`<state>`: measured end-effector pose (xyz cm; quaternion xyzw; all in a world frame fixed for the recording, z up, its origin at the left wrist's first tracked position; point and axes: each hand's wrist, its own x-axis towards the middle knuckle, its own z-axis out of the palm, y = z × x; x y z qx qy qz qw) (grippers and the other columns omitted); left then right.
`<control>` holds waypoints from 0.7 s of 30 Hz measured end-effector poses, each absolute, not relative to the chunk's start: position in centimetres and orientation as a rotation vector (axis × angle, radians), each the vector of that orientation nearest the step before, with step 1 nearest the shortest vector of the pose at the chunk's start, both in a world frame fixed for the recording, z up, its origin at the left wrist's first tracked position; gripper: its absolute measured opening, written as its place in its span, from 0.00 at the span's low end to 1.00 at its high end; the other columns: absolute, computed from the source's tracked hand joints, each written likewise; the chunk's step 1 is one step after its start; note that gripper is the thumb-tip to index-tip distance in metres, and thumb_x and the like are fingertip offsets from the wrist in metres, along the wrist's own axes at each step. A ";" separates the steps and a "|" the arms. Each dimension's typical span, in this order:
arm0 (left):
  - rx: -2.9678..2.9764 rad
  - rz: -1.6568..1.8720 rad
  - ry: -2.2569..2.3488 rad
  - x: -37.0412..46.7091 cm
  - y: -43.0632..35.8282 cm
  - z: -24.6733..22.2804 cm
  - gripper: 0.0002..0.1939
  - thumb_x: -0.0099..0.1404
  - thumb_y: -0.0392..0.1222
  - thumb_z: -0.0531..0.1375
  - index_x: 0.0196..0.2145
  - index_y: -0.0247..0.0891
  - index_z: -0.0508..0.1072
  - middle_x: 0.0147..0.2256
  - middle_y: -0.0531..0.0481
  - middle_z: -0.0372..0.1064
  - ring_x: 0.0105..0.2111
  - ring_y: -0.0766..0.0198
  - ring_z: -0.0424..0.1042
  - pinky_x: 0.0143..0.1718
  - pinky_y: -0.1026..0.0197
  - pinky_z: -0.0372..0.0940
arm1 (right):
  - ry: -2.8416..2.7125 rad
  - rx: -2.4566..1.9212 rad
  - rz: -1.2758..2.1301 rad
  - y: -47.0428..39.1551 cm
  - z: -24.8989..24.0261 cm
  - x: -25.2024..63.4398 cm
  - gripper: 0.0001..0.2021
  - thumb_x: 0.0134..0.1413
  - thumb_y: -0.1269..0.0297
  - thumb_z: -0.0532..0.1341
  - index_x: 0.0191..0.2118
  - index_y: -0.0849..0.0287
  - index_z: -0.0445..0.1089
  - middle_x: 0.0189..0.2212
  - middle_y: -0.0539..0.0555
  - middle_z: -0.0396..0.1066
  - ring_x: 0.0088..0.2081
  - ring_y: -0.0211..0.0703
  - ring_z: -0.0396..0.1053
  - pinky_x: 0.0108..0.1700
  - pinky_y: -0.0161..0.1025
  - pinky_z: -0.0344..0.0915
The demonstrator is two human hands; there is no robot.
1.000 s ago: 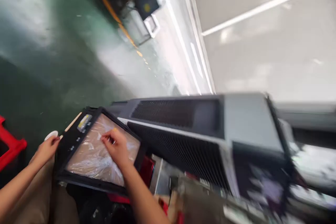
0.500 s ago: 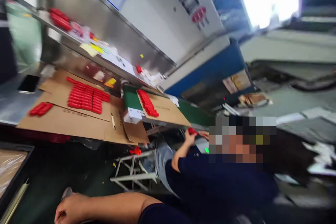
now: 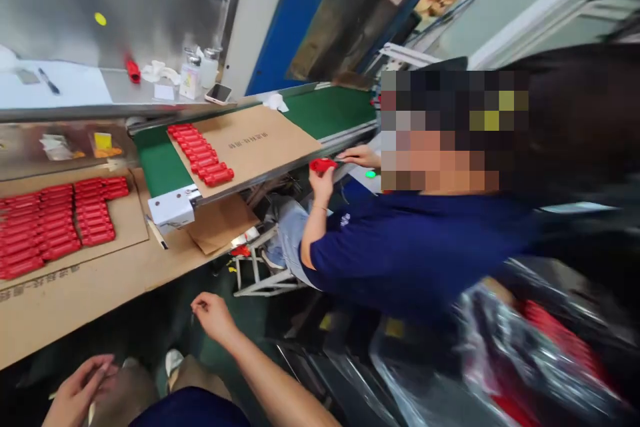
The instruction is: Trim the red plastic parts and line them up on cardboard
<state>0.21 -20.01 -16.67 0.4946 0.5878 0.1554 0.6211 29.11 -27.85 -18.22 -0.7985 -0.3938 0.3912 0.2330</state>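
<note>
My left hand [image 3: 80,388] is low at the left, in front of my knees. Its fingers are loosely curled and slightly blurred, with pale slivers showing beside them; what it holds is unclear. My right hand [image 3: 214,317] hangs over the dark floor, below the cardboard-covered bench. Thumb and fingers are pinched together, with a tiny thin bit at their tips that I cannot name. Nearest on the bench are rows of red ribbed cylindrical parts [image 3: 60,217] on a cardboard sheet [image 3: 115,287]. Neither hand touches them.
A co-worker in a dark blue shirt [image 3: 390,247] sits at right, handling a red part [image 3: 323,165]. More red parts [image 3: 200,153] lie on cardboard over a green conveyor [image 3: 330,110]. A shelf [image 3: 120,97] holds bottles and a phone [image 3: 219,93]. Plastic-wrapped material [image 3: 500,353] stands lower right.
My view has swung right and closer to the conveyor and co-worker. My right hand appears farther right and higher, and my left hand has come into view.
</note>
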 end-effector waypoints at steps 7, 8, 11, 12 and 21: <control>1.401 0.672 1.382 2.7 -1.1 -11.8 0.35 0.41 0.75 0.70 0.32 0.40 0.80 0.32 0.43 0.82 0.37 0.44 0.83 0.45 0.47 0.78 | -1.252 -1.854 0.919 -17.9 -12.9 26.9 0.06 0.57 0.76 0.67 0.37 0.60 0.81 0.29 0.49 0.78 0.31 0.39 0.76 0.35 0.34 0.69; 1.457 0.712 1.406 2.6 2.3 -11.1 0.32 0.47 0.73 0.70 0.33 0.39 0.81 0.34 0.43 0.83 0.39 0.45 0.83 0.46 0.47 0.77 | -1.297 -1.807 0.900 -15.9 -11.7 26.3 0.06 0.57 0.75 0.68 0.38 0.59 0.81 0.29 0.50 0.78 0.31 0.39 0.75 0.35 0.34 0.68; 1.617 0.795 1.511 2.8 12.6 -9.1 0.20 0.66 0.58 0.67 0.39 0.37 0.80 0.41 0.44 0.82 0.45 0.52 0.80 0.53 0.45 0.73 | -1.421 -1.697 0.840 -9.8 -7.4 25.0 0.05 0.58 0.71 0.68 0.40 0.57 0.82 0.30 0.50 0.78 0.32 0.40 0.74 0.37 0.35 0.69; 1.664 0.804 1.547 3.0 16.0 -8.5 0.16 0.70 0.54 0.65 0.40 0.36 0.80 0.42 0.45 0.81 0.46 0.53 0.79 0.54 0.44 0.72 | -1.452 -1.666 0.830 -7.9 -5.9 24.7 0.05 0.59 0.70 0.69 0.40 0.57 0.82 0.31 0.50 0.78 0.33 0.40 0.74 0.38 0.35 0.69; 1.957 0.739 1.569 8.3 36.6 -8.5 0.17 0.73 0.49 0.64 0.53 0.36 0.77 0.53 0.42 0.76 0.52 0.50 0.76 0.55 0.41 0.71 | -1.920 -1.713 0.663 13.7 0.4 24.7 0.06 0.63 0.73 0.67 0.37 0.57 0.81 0.36 0.52 0.80 0.40 0.42 0.77 0.45 0.37 0.70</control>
